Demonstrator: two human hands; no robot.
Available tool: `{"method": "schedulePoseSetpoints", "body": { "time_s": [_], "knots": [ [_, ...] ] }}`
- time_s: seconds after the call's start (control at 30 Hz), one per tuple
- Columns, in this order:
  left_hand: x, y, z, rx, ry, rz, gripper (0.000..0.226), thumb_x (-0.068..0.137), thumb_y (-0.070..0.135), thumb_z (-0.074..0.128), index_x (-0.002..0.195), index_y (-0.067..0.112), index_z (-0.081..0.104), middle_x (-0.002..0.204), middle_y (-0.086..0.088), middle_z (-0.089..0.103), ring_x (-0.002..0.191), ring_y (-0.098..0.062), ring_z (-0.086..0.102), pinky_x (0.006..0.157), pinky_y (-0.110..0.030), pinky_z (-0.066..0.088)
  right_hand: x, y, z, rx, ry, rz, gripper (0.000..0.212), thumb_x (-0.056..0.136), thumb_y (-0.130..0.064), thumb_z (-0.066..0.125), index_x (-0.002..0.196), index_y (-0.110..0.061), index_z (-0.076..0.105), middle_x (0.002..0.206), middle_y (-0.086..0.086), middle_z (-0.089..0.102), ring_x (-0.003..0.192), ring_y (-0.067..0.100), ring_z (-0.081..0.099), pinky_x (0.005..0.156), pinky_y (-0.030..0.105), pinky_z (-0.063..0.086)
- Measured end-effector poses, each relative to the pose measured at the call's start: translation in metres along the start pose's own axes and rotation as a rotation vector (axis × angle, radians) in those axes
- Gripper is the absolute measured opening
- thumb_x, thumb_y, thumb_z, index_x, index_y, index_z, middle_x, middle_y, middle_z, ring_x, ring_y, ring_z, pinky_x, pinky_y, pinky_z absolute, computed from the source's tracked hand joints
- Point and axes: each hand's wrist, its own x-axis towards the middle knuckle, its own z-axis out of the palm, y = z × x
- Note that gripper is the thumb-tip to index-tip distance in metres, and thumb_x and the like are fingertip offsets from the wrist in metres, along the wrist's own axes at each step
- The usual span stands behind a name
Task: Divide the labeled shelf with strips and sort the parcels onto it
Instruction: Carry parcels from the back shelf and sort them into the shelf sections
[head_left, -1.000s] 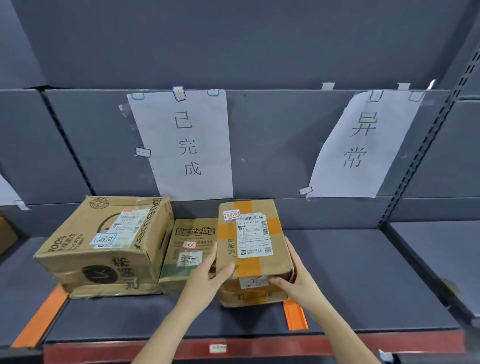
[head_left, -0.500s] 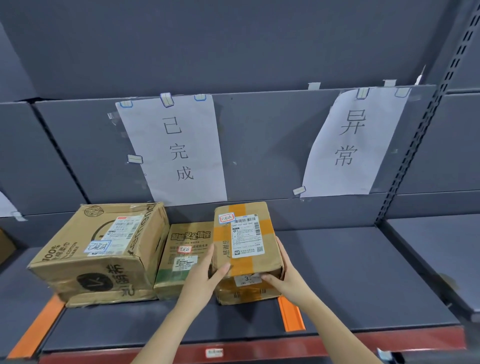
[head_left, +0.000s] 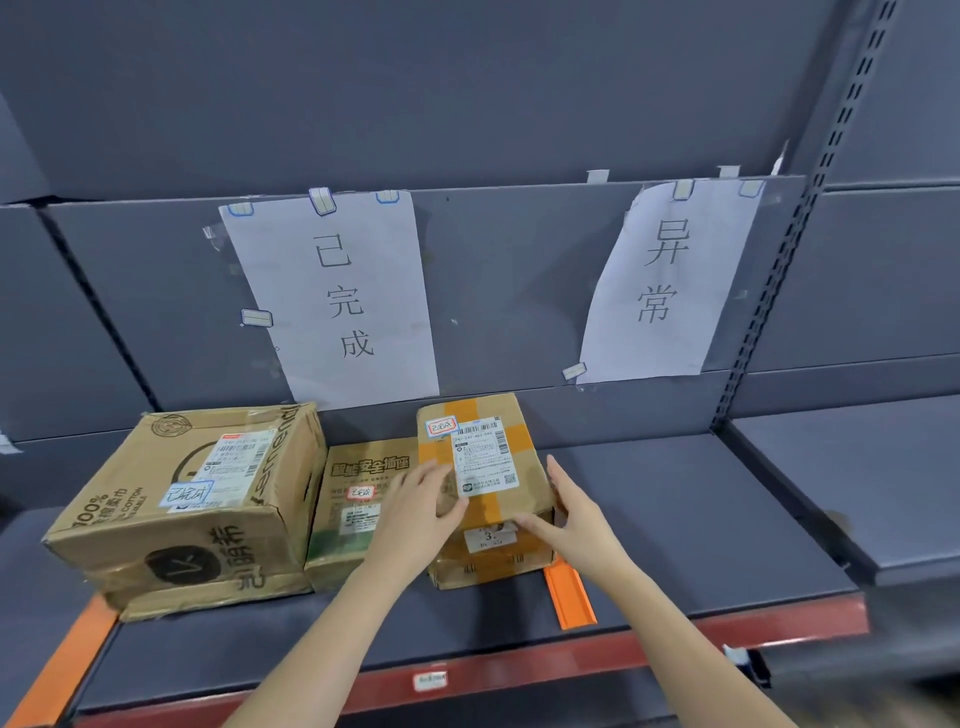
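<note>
Parcel, stiff taped cardboard, looks light, sits on shelf under the left sign; my hands, left and right, press its sides, fingers straight.

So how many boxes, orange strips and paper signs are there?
Cardboard boxes: 4
Orange strips: 2
Paper signs: 2
Total: 8
</note>
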Motion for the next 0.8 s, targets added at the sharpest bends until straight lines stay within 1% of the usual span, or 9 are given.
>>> {"method": "schedulePoseSetpoints", "body": {
  "time_s": [0.03,0.1,0.17,0.37,0.5,0.53,0.63,0.73,0.8],
  "knots": [
    [0.000,0.007,-0.003,-0.011,-0.001,0.031,0.053,0.094,0.041,0.046,0.143,0.023,0.034,0.150,0.006,0.030,0.139,-0.019,0.022,0.114,-0.037,0.020,-0.005,-0.004,-0.003,0.013,0.022,0.009,0.066,0.087,-0.031,0.064,0.133,-0.045,0.019,0.127,-0.038,0.034,0.113,-0.023,0.035,0.095,-0.001,0.029],
    [-0.002,0.021,-0.009,-0.032,-0.002,0.112,0.051,0.095,0.038,0.045,0.142,0.022,0.036,0.149,0.006,0.033,0.139,-0.017,0.024,0.114,-0.035,0.020,-0.020,-0.014,-0.012,0.015,0.123,0.053,0.068,0.090,-0.038,0.057,0.147,-0.030,0.020,0.149,-0.015,0.030,0.136,0.002,0.030,0.111,0.021,0.027],
    [-0.003,0.038,-0.011,-0.058,-0.016,0.207,0.048,0.096,0.037,0.045,0.141,0.022,0.037,0.148,0.006,0.035,0.137,-0.015,0.026,0.111,-0.033,0.023,-0.041,-0.021,-0.026,0.022,0.259,0.092,0.064,0.094,-0.036,0.052,0.149,-0.024,0.020,0.152,-0.007,0.029,0.140,0.011,0.027,0.113,0.027,0.025],
    [-0.023,0.114,0.011,-0.165,-0.091,0.551,0.045,0.096,0.031,0.047,0.138,0.018,0.043,0.144,0.001,0.041,0.134,-0.018,0.032,0.111,-0.029,0.020,-0.138,-0.025,-0.079,-0.165,0.636,0.204,0.053,0.098,-0.029,0.045,0.147,-0.018,0.027,0.151,-0.004,0.032,0.140,0.011,0.025,0.111,0.021,0.019],
    [-0.063,0.179,0.041,-0.248,-0.204,0.771,0.046,0.096,0.034,0.045,0.138,0.016,0.043,0.144,0.001,0.043,0.134,-0.018,0.033,0.112,-0.032,0.022,-0.226,-0.021,-0.107,-0.306,0.858,0.319,0.050,0.098,-0.025,0.046,0.145,-0.014,0.033,0.151,-0.004,0.031,0.143,0.011,0.020,0.110,0.016,0.014],
    [-0.076,0.196,0.049,-0.265,-0.235,0.821,0.048,0.095,0.037,0.044,0.138,0.016,0.044,0.143,0.001,0.044,0.133,-0.018,0.034,0.111,-0.032,0.023,-0.249,-0.019,-0.113,-0.339,0.902,0.367,0.050,0.098,-0.025,0.047,0.144,-0.012,0.034,0.151,-0.003,0.031,0.143,0.014,0.020,0.110,0.018,0.015],
    [-0.110,0.245,0.074,-0.275,-0.318,0.968,0.050,0.093,0.040,0.043,0.137,0.015,0.046,0.141,0.001,0.046,0.131,-0.019,0.037,0.109,-0.031,0.025,-0.313,-0.014,-0.136,-0.431,1.050,0.474,0.048,0.096,-0.025,0.051,0.140,-0.006,0.041,0.150,0.007,0.034,0.137,0.026,0.036,0.111,0.028,0.025],
    [-0.136,0.296,0.097,-0.258,-0.368,1.111,0.055,0.091,0.046,0.039,0.137,0.015,0.045,0.141,0.000,0.047,0.131,-0.020,0.038,0.109,-0.033,0.026,-0.366,-0.007,-0.160,-0.470,1.129,0.582,0.048,0.098,-0.023,0.048,0.142,-0.009,0.037,0.152,0.005,0.031,0.141,0.017,0.026,0.106,0.014,0.017],
    [-0.150,0.333,0.112,-0.282,-0.411,1.165,0.056,0.092,0.046,0.040,0.138,0.015,0.044,0.141,0.000,0.046,0.131,-0.019,0.038,0.110,-0.033,0.026,-0.396,0.003,-0.179,-0.486,1.177,0.635,0.049,0.098,-0.025,0.045,0.144,-0.011,0.034,0.153,0.003,0.028,0.143,0.013,0.022,0.107,0.014,0.014]
  ]
}}
